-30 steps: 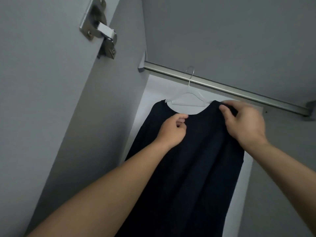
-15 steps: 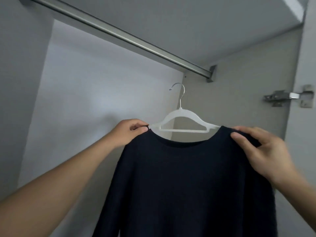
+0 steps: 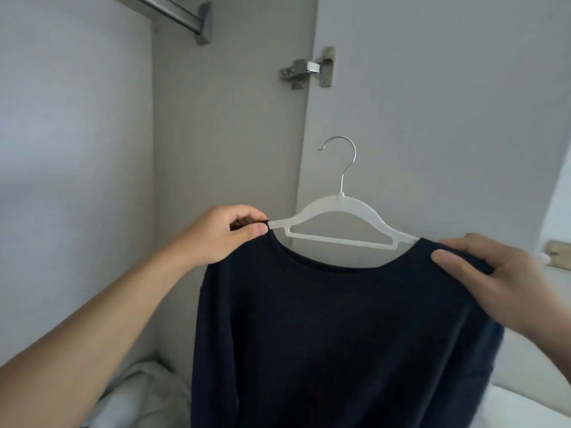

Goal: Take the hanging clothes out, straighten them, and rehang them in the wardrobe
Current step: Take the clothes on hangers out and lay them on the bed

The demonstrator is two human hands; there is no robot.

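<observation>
A dark navy sweater (image 3: 333, 329) hangs on a white plastic hanger (image 3: 336, 223) with a metal hook, held in the air in front of the open wardrobe. My left hand (image 3: 222, 233) pinches the sweater's left shoulder at the hanger's end. My right hand (image 3: 494, 279) grips the right shoulder, thumb on the front of the cloth. The hook is free, well below and to the right of the metal rail (image 3: 173, 13) at the top left.
The wardrobe's side panel (image 3: 228, 149) and open door (image 3: 432, 103) with a metal hinge (image 3: 306, 69) stand behind the hanger. Pale folded cloth (image 3: 145, 396) lies at the wardrobe's bottom left. A white surface (image 3: 531, 409) shows at the lower right.
The hanger with the sweater has come off the rail and moved out to the right, in front of the door. My left hand shifted from the chest to the left shoulder.
</observation>
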